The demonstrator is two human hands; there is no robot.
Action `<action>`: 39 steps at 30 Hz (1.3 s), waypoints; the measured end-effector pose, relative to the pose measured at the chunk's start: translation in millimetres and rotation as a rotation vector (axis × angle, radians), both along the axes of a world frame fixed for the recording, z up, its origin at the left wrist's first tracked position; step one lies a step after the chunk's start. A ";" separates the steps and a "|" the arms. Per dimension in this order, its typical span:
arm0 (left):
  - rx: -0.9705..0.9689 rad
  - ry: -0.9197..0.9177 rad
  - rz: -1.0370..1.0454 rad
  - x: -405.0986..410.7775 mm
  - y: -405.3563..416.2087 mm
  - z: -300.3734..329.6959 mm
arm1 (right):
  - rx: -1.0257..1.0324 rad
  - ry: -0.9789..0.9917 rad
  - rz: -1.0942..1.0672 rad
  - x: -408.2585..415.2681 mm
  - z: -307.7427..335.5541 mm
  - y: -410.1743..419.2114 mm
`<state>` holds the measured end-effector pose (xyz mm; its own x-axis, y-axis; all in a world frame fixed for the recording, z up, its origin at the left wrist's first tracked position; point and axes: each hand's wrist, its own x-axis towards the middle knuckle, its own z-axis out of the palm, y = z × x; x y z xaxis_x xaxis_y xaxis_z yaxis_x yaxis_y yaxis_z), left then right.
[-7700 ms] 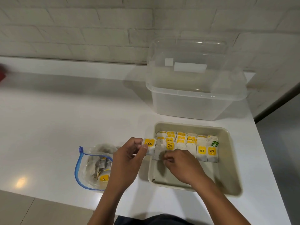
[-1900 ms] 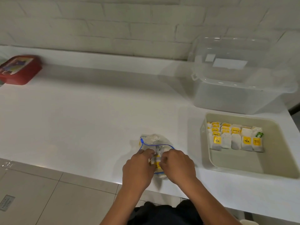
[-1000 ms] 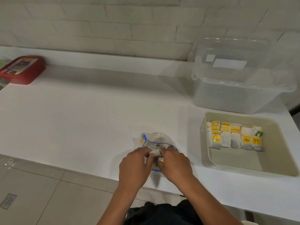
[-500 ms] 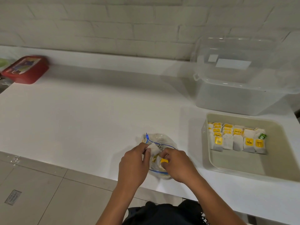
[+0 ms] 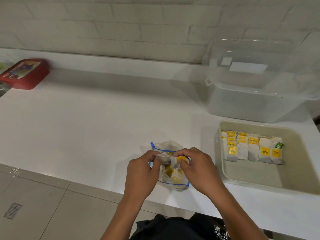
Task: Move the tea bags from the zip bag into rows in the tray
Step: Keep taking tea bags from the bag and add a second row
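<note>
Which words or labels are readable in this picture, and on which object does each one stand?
"TEA": yellow tag of the front-row tea bag at the left in the tray.
"TEA": yellow tag of a front-row tea bag further right.
"RELAX": yellow tags in the rows behind.
Green tag: too small to read.
Red box lid: picture blurred, unreadable.
Clear container's white stickers: no print legible.
Tags in the zip bag: unreadable.

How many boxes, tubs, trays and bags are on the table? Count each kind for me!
Red box: 1
Clear tub: 1
Tray: 1
Zip bag: 1
Total: 4
</note>
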<state>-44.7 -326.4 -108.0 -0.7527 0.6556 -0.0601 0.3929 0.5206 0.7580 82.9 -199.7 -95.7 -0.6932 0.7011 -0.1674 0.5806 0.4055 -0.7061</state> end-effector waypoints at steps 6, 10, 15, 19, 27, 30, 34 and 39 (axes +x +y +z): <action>0.054 -0.183 0.070 2.3 1.7 10.5 | -0.070 0.055 -0.047 4.5 6.8 -0.8; 0.032 -0.220 0.077 3.2 1.4 12.9 | -0.068 0.084 -0.052 4.8 6.5 -4.1; 0.071 -0.254 0.075 3.9 2.5 11.7 | -0.058 0.090 -0.020 6.1 2.3 -8.3; 0.052 -0.205 0.042 2.3 1.3 6.2 | -0.007 0.093 -0.035 7.0 -1.1 -9.3; -0.027 0.022 -0.127 0.7 -2.4 1.3 | -0.101 0.148 -0.035 3.8 7.5 -10.3; -0.003 0.007 -0.173 1.6 -3.3 0.8 | -0.074 0.150 -0.020 3.5 4.3 -10.3; 0.038 -0.002 -0.192 2.1 -2.2 7.8 | -0.112 0.228 -0.003 4.2 5.3 -9.5; 0.063 0.078 -0.257 0.2 0.8 18.4 | -0.184 0.281 0.030 7.2 10.9 -10.0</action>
